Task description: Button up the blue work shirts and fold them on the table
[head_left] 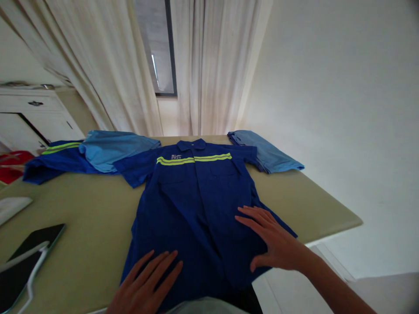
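A dark blue work shirt [193, 205] with a yellow-green reflective stripe across the chest lies spread flat, front up, on the olive table [91, 218]. My left hand [147, 283] lies flat on the shirt's lower left hem, fingers stretched out. My right hand [271, 240] rests flat on the shirt's lower right side, fingers spread and pointing left. Neither hand holds anything.
A light blue garment [111, 148] lies over another dark blue striped shirt [52, 161] at the back left. A folded light blue garment [265, 152] sits at the back right. A dark tablet [29, 253] with a white cable lies at the left. White curtains and a white cabinet [32, 117] stand behind.
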The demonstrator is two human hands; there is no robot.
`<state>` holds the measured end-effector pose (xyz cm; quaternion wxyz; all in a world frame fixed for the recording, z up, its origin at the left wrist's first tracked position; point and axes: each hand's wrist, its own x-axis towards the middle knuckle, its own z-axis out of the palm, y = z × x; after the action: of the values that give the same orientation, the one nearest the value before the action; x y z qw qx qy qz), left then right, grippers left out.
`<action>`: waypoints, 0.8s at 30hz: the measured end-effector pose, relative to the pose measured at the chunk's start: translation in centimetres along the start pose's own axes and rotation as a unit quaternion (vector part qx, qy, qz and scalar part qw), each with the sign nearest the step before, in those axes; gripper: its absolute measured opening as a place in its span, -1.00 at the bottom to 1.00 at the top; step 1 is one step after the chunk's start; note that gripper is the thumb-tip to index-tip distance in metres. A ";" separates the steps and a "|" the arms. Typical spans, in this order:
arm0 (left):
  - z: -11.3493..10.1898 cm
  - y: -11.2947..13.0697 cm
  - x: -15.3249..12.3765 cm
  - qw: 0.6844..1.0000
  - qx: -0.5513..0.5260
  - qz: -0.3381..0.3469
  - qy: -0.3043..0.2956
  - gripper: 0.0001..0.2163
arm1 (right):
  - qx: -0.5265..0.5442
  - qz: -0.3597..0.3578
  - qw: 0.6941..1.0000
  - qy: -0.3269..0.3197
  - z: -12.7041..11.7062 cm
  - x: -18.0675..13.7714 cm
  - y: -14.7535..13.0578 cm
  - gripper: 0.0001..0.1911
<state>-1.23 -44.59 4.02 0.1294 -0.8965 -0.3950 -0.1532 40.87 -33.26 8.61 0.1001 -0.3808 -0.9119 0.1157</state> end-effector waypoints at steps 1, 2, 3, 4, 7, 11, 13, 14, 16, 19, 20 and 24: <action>0.3 0.3 -0.6 1.000 0.016 0.003 0.017 -0.34 | -0.019 0.001 1.000 0.007 0.3 -1.1 0.1 0.14; 0.5 0.2 -1.3 0.999 0.023 -0.001 0.030 -0.35 | -0.036 0.005 0.999 0.015 0.5 -2.1 0.2 0.12; 0.8 -0.1 -2.1 0.999 0.022 -0.011 0.040 -0.36 | -0.052 0.012 0.998 0.025 0.7 -2.9 0.3 0.10; 0.9 -0.7 -3.1 0.998 0.016 -0.022 0.052 -0.37 | -0.065 0.017 0.997 0.036 0.8 -3.7 0.5 0.07; 1.2 -2.2 -6.4 0.993 -0.004 -0.064 0.100 -0.38 | -0.090 0.026 0.993 0.065 1.2 -5.6 1.3 0.01; 1.0 -2.1 -8.9 0.986 0.027 -0.108 0.121 -0.36 | -0.098 0.046 0.990 0.093 1.7 -7.2 2.2 -0.01; 0.8 -0.7 -8.0 0.988 0.062 -0.088 0.106 -0.33 | -0.088 0.053 0.990 0.096 1.9 -7.4 2.5 -0.07; 0.8 0.2 -6.9 0.990 0.078 -0.067 0.101 -0.32 | -0.081 0.057 0.990 0.097 1.9 -7.4 2.5 -0.09; 1.0 2.2 -3.9 0.990 0.102 -0.032 0.095 -0.32 | -0.068 0.062 0.991 0.099 1.8 -7.1 2.5 -0.09; 2.0 4.8 1.1 0.988 0.117 -0.012 0.099 -0.35 | -0.067 0.058 0.992 0.090 1.8 -6.7 2.3 -0.01; 2.4 5.4 2.4 0.988 0.116 -0.009 0.102 -0.37 | -0.071 0.055 0.992 0.086 1.9 -6.7 2.4 -0.01; 3.7 6.2 4.6 0.989 0.083 0.021 0.124 -0.48 | -0.094 0.060 0.989 0.096 2.6 -7.6 2.6 -0.19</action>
<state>6.98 -44.23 1.69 0.2548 -0.8649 -0.3679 -0.2274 47.13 -37.25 4.63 0.1437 -0.4524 -0.8802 -0.0021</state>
